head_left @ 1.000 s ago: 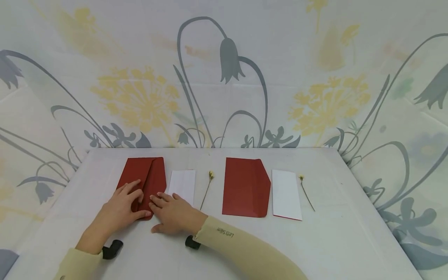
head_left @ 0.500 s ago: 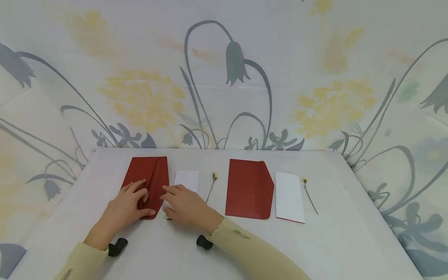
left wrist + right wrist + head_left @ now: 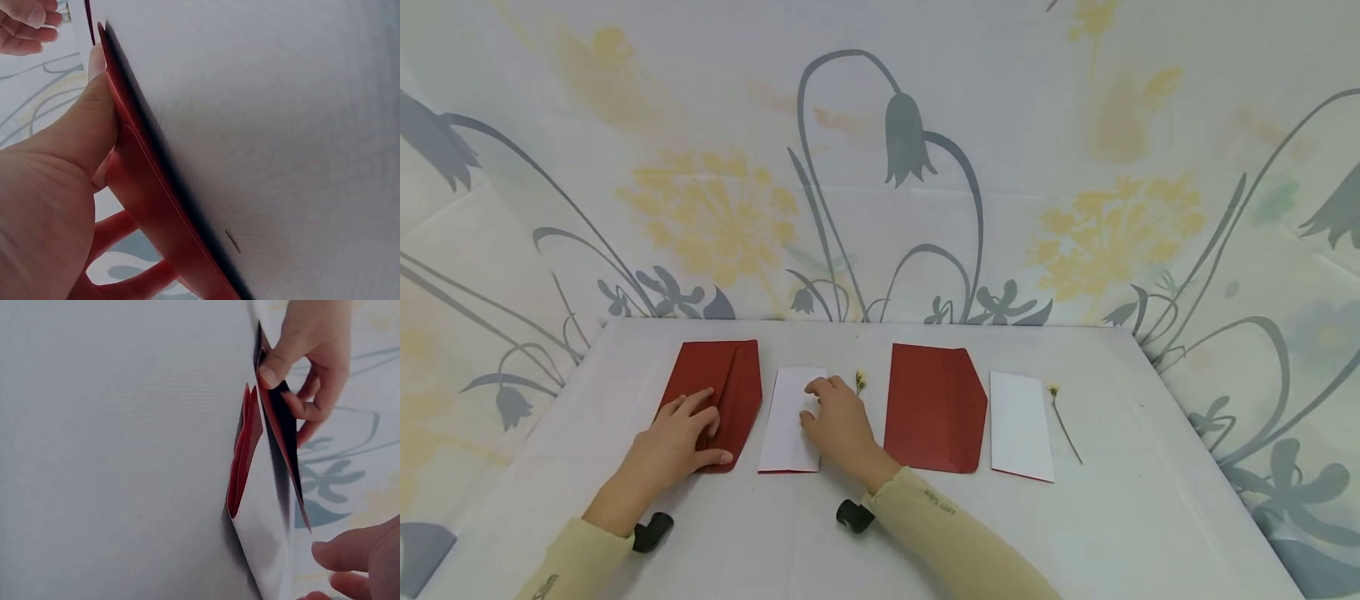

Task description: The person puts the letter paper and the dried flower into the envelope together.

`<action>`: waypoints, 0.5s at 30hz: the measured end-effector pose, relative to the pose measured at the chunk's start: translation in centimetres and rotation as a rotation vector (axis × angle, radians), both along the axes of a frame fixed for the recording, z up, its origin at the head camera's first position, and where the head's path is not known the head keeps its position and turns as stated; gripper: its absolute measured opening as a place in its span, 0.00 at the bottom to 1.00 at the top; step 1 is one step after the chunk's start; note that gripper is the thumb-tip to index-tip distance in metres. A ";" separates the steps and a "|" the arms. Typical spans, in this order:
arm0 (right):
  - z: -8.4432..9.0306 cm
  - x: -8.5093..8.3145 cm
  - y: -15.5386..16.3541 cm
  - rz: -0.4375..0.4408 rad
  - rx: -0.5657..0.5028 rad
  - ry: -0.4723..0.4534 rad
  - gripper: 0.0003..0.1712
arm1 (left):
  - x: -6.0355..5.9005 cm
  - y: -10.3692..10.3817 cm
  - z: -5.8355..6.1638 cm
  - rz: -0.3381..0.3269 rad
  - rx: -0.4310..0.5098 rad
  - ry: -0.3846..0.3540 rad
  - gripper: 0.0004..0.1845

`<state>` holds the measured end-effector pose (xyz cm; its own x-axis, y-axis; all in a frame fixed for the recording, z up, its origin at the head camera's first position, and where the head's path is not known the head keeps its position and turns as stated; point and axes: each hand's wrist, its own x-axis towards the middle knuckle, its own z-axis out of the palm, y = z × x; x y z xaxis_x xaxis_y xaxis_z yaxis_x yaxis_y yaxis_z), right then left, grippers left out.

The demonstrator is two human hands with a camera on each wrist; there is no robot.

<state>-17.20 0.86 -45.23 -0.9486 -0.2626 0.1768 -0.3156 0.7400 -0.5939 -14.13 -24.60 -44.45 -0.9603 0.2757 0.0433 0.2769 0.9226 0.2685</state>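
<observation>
On the left red envelope [image 3: 743, 392], whose flap lies out to the right, my left hand [image 3: 666, 442] rests with its fingers spread and bent. Its thumb [image 3: 94, 112] is at the envelope's near edge in the left wrist view. A folded white card [image 3: 790, 417] with a red near edge lies just right of that envelope. Over the card's right side is my right hand [image 3: 842, 425], fingers loosely bent, nothing held. The card's red inner folds [image 3: 244, 450] show in the right wrist view. Behind the right hand peeks a small yellow flower [image 3: 860, 382], its stem hidden.
To the right lie a second red envelope [image 3: 928, 408], a second white card [image 3: 1021, 425] and another yellow flower [image 3: 1054, 390] on a thin stem. A floral cloth [image 3: 1000, 167] hangs behind the white table [image 3: 1150, 517].
My right hand has left the first envelope's flap and moved right across the white card, uncovering the card and hiding the flower's stem. The left hand stays on the envelope.
</observation>
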 end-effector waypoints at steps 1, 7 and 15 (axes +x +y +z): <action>-0.1 0.0 0.0 -0.009 -0.012 -0.015 0.15 | 0.0 0.0 0.0 0.000 0.002 -0.002 0.25; -0.6 0.0 -0.1 -0.039 -0.033 -0.035 0.13 | 0.1 0.1 0.0 -0.006 -0.004 0.008 0.24; -1.0 -0.4 -0.8 -0.127 -0.171 -0.104 0.26 | 0.3 0.2 0.3 -0.004 -0.017 0.016 0.24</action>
<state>-17.61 0.09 -46.27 -0.9875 -0.1148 0.1077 -0.1568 0.6554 -0.7388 -13.86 -24.41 -44.17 -0.9585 0.2799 0.0534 0.2843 0.9261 0.2482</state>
